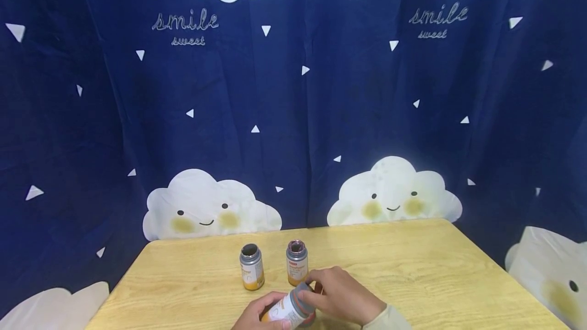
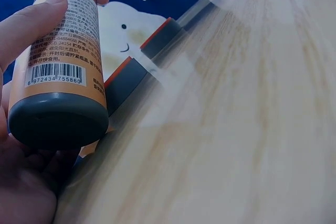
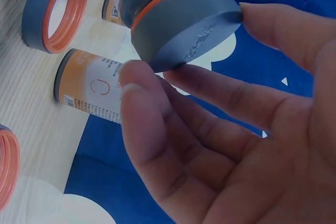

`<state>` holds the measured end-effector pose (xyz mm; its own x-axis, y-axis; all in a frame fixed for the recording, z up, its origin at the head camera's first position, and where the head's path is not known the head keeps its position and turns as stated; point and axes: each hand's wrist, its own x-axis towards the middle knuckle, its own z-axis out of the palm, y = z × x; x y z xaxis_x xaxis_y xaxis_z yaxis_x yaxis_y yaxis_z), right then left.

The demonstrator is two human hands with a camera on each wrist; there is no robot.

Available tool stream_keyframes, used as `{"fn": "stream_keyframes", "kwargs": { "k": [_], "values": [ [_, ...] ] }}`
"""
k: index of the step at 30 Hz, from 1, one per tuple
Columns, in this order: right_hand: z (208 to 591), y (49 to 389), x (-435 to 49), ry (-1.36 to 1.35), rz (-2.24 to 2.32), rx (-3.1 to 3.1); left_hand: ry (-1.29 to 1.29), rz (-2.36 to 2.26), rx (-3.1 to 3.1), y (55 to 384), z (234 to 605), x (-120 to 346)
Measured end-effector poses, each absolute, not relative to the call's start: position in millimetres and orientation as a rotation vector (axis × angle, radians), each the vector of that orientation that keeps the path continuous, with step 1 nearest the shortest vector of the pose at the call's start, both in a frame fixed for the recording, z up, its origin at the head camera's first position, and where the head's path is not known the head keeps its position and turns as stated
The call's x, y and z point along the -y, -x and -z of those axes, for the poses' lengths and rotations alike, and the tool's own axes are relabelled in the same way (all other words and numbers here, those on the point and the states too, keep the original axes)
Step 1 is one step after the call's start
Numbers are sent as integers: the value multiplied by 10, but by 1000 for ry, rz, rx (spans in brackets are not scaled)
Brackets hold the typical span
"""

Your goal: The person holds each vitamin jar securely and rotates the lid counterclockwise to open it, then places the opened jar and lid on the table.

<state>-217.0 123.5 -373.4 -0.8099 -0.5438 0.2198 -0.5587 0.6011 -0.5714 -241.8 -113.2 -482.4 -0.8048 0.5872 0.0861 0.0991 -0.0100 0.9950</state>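
Note:
My left hand point(image 1: 257, 312) grips a white-and-orange plastic bottle point(image 2: 65, 40) with a grey base and a printed barcode, tilted over the table. On top of it sits a grey screw cap point(image 3: 191, 27) with an orange ring under its edge. Thumb and fingers of my right hand point(image 1: 341, 293) pinch that cap around its rim. Behind my hands stand two similar bottles, upright and uncapped: the left bottle point(image 1: 252, 269) shows a dark mouth, the right bottle point(image 1: 297, 264) a reddish, shiny one.
Two loose grey caps with orange inner threads, a far cap point(image 2: 164, 36) and a nearer cap point(image 2: 127, 81), lie on the wooden table point(image 1: 412, 264). Behind the table's back edge hangs a dark blue curtain point(image 1: 284, 95) with smiling clouds.

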Motion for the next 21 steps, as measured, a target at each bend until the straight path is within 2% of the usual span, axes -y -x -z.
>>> {"fn": "stream_keyframes", "kwargs": {
  "k": [21],
  "values": [
    [3679, 2167, -1293, -1101, -1050, 2820, -712, -1871, -1913, 2414, 4813, 1131]
  ]
}}
